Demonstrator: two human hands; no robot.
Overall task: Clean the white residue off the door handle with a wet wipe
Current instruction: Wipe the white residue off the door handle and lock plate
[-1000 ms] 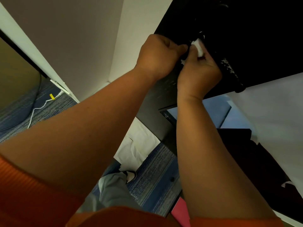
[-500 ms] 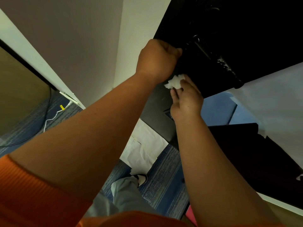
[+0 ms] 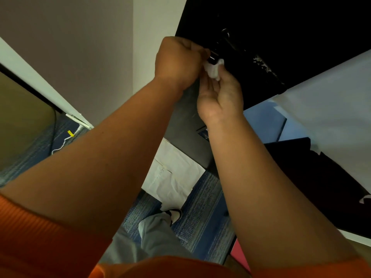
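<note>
White wet wipe at the near end of the black door handle, centre-top of frame; residue not yet under it.

Right hand has its palm toward the camera, fingers pinching the bunched wipe from below against the handle's stub end. Left hand is just left of it, fingers curled tight with their tips at that stub; cannot tell whether it grips the handle or only steadies it. White residue shows as a flecked streak further along the bar toward the upper right, apart from the wipe. Judgement: wrap the wipe round the bar and drag it along toward the flecks with firm pressure. Refold to a clean damp face if it smears. The crust looks dried, so several passes are likely.
</note>
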